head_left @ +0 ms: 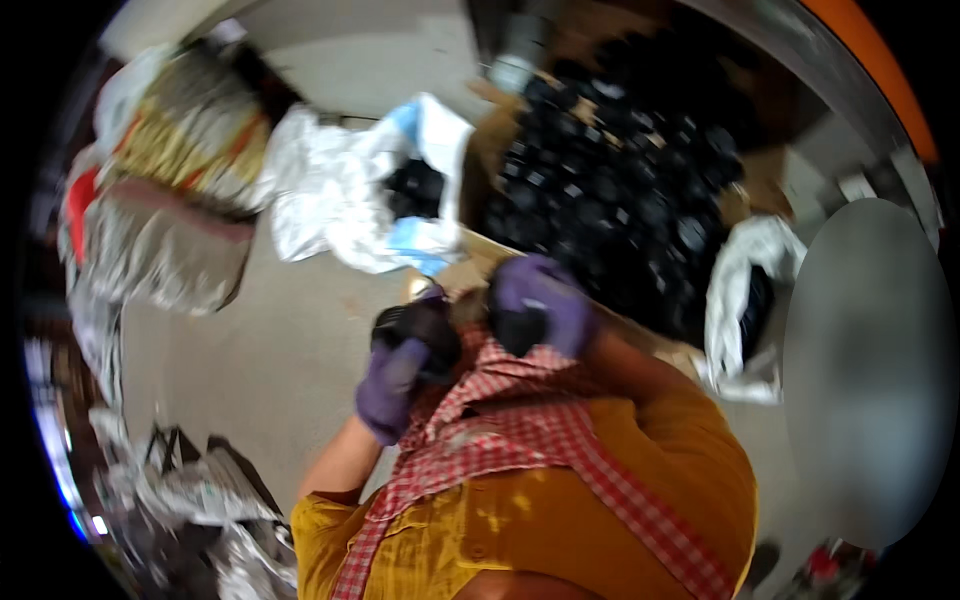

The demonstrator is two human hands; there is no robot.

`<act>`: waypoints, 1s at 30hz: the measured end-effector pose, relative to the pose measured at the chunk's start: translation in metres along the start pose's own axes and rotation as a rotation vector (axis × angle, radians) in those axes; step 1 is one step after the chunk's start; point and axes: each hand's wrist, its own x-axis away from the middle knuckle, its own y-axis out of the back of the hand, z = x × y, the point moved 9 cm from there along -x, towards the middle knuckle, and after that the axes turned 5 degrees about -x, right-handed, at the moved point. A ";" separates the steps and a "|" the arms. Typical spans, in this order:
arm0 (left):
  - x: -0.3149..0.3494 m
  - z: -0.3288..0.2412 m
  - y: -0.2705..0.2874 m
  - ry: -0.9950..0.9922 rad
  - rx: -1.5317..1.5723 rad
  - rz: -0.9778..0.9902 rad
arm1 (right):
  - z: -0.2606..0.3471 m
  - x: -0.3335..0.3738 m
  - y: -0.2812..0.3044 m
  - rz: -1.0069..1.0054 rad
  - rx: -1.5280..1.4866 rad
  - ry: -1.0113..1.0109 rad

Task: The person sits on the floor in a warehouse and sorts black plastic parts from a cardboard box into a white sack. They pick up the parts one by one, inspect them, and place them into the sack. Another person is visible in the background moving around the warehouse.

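Note:
My left hand [392, 388], in a purple glove, is closed around a dark black part [425, 335] in front of my apron. A small shiny metallic spot shows just above it. My right hand [555, 300], gloved in purple too, grips a smaller black rounded piece [520, 330] a short way to the right. Motion blur hides the exact kind of both pieces. Just beyond my hands, a large cardboard box [490, 250] holds a heap of black round parts [620, 190].
A white sack [345, 190] with black parts in its mouth lies left of the box. Filled sacks [165, 245] stand at the far left, and crumpled plastic bags [215, 490] lie lower left. Another white bag [725, 320] with something black inside sits at the right.

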 end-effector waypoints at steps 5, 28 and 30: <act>-0.019 -0.031 -0.102 -0.902 -1.235 0.060 | 0.026 -0.002 0.018 -0.407 0.636 0.278; -0.212 0.000 0.060 -0.544 -1.336 -0.250 | 0.029 0.162 0.369 -1.169 1.388 -0.452; -0.199 0.020 0.046 -0.403 -1.180 -0.125 | 0.006 0.189 0.391 -1.110 1.621 -0.826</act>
